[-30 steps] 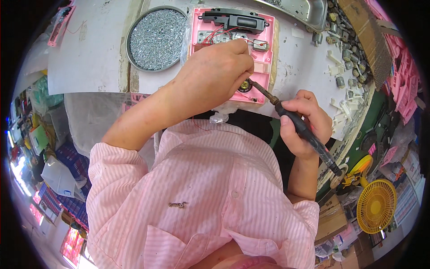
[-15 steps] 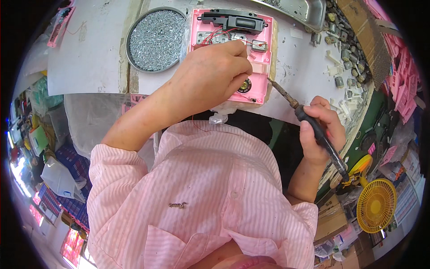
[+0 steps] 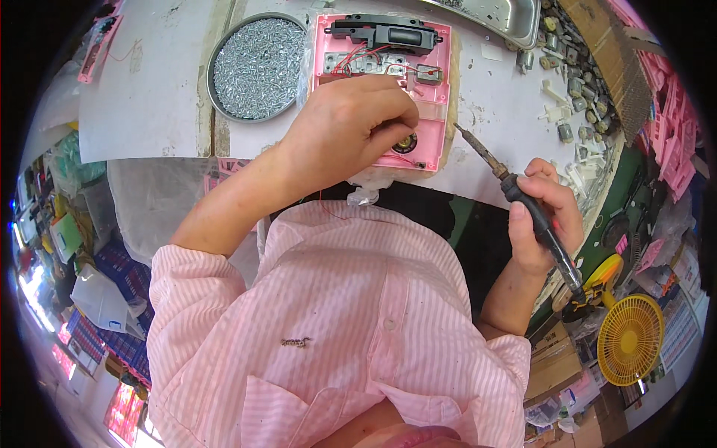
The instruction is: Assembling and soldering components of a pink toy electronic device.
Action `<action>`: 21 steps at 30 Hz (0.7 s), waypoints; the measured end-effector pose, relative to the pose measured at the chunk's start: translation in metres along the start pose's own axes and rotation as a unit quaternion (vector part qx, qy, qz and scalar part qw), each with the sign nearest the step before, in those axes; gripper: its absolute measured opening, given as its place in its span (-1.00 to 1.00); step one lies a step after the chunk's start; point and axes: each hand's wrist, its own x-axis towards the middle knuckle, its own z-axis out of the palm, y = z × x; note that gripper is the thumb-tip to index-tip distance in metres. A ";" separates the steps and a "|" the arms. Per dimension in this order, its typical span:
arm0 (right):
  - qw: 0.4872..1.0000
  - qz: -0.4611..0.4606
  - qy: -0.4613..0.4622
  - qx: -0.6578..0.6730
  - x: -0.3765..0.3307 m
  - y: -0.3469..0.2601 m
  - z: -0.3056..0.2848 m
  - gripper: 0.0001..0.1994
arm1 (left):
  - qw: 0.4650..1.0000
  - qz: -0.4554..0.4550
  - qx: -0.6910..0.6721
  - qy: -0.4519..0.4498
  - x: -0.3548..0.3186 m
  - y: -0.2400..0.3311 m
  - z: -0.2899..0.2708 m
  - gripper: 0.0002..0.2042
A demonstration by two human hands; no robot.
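Over the pink plastic housing (image 3: 433,155) on the table, my left hand (image 3: 347,123) is closed, thumb and fingers bent together. What those fingers pinch, if anything, is hidden. Inside the housing are a black plastic part (image 3: 388,36), a small metal motor (image 3: 429,73), red wires (image 3: 366,54) and a round speaker-like part (image 3: 405,142), which the left hand partly covers. My right hand (image 3: 559,210) grips a soldering iron (image 3: 532,205) by its black handle. The iron's tip points up and left, just right of the housing and apart from it.
A round tray (image 3: 258,69) full of small screws stands left of the housing. A metal tray (image 3: 500,19) is at the far right. Small motors (image 3: 575,88) and white plastic parts (image 3: 554,112) lie along the right edge. A yellow fan (image 3: 631,340) stands lower right.
My right hand has drawn the soldering iron slightly right, away from the housing. My left hand has shifted a little left and nearer to me. The housing sits slightly further left.
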 end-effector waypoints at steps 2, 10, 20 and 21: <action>1.000 -0.001 -0.004 -0.001 0.001 -0.001 0.000 -0.75 | 1.000 0.023 0.015 -0.011 0.000 -0.003 0.000 -0.88; 0.999 -0.007 -0.046 -0.009 0.003 -0.001 0.007 -0.77 | 0.993 0.051 0.096 -0.039 0.002 0.000 0.000 -0.84; 0.996 0.017 -0.087 -0.026 0.008 -0.002 0.018 -0.77 | 0.980 0.064 0.174 -0.069 0.002 0.005 0.001 -0.77; 0.996 0.014 -0.087 -0.025 0.008 -0.002 0.018 -0.78 | 0.980 0.062 0.178 -0.072 0.002 0.005 0.001 -0.77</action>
